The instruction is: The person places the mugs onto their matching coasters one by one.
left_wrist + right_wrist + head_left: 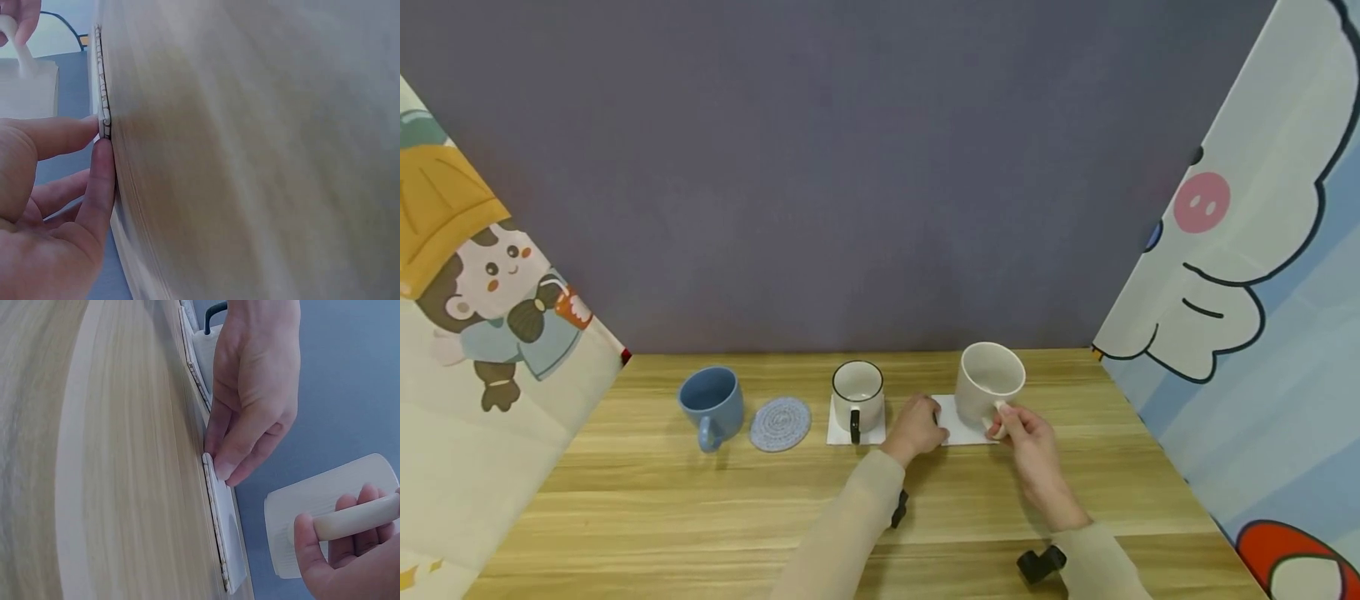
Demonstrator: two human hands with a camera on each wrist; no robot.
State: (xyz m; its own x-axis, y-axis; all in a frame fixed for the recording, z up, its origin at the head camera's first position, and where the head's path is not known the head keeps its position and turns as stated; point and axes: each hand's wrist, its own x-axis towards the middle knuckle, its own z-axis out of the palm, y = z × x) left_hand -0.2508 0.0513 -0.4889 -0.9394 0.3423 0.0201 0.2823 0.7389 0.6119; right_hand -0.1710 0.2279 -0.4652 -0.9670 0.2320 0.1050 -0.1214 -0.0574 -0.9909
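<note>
My right hand [1032, 446] grips the handle of a plain white mug [976, 400], its fingers curled round it. In the right wrist view the mug [294, 506] is held up off the table, with a gap between its base and a thick white square coaster [228, 531]. My left hand [917, 427] pinches the left edge of this coaster [953, 430] between thumb and fingers. From the left wrist view, the coaster's edge [103, 94] shows a dark broken pattern and lies low over the wood.
Left of my left hand, a white mug with black rim and handle [857, 387] stands on another white square coaster [837, 435]. Farther left are a round blue-grey woven coaster [780, 423] and a blue mug [718, 408]. A grey wall [865, 183] rises behind the wooden table [700, 517].
</note>
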